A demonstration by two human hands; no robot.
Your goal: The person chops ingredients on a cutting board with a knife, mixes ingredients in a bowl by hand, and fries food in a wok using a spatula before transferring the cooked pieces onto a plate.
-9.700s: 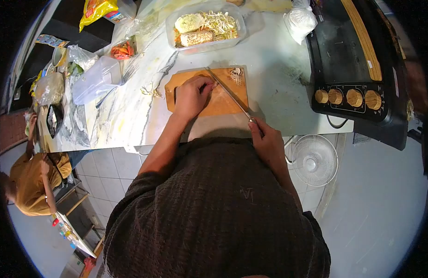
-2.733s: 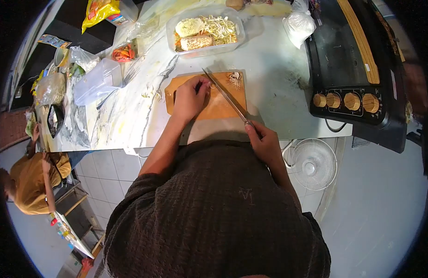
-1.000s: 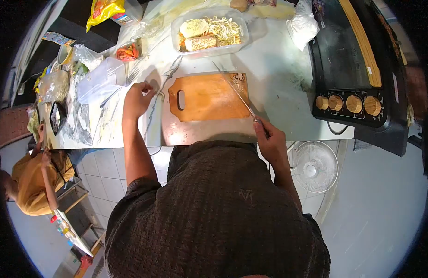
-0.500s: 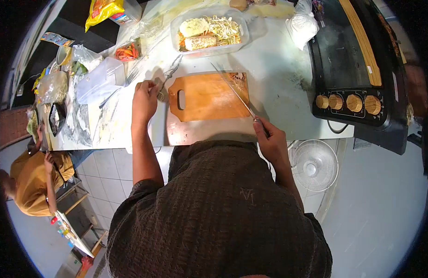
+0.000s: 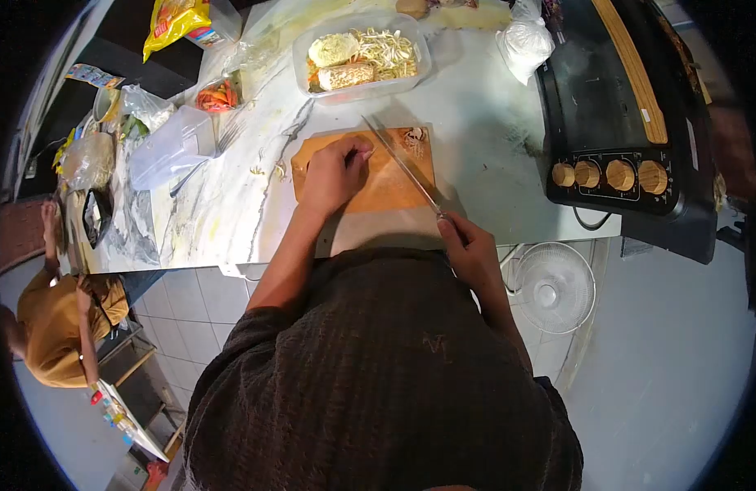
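Nearest, the right hand [image 5: 471,247] was closed around the handle of a long, slim metal knife [image 5: 402,169], its blade slanting over the orange-brown wooden cutting board [image 5: 402,195]. The left hand [image 5: 332,176] had just come back from the counter's left side to the board, fingers curled near the blade, so both hands were again at the cutting spot; whether it pinched anything could not be told. Pale, stringy scraps [image 5: 414,141] lay at the board's far right corner. Beyond sat a clear plastic tub [image 5: 363,96] of white sprouts [image 5: 388,52].
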